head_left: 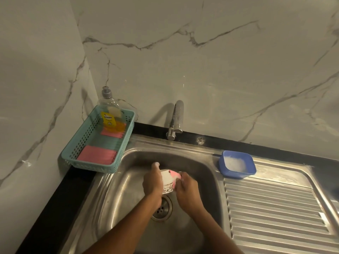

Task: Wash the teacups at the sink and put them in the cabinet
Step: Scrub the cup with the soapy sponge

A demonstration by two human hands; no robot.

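The left hand (pixel 152 182) is wrapped round a white teacup (pixel 167 182) with a patterned band at its rim, holding it over the steel sink basin (pixel 128 180), above the drain (pixel 162 208); one soapy finger sticks up past the cup; the right hand (pixel 187 187) pinches a pink sponge (pixel 175 175) and presses it against the cup's side, so the two hands meet close together on the cup; foam clings to cup and fingers; behind the hands a chrome tap (pixel 177 120) rises from the back edge of the sink, its spout pointing down toward the basin; to the right of the basin, at the top of the ribbed draining board (pixel 275 208), stands a blue square bowl (pixel 236 164) holding white suds; to the left, on the black counter edge (pixel 60 195) at the corner, sits a teal perforated basket (pixel 97 140) with two pink sponges (pixel 97 155) lying flat in it and a clear bottle of yellow dish soap (pixel 110 114) with a grey pump cap leaning at its far end; grey-veined marble wall (pixel 220 61) panels back the whole corner.
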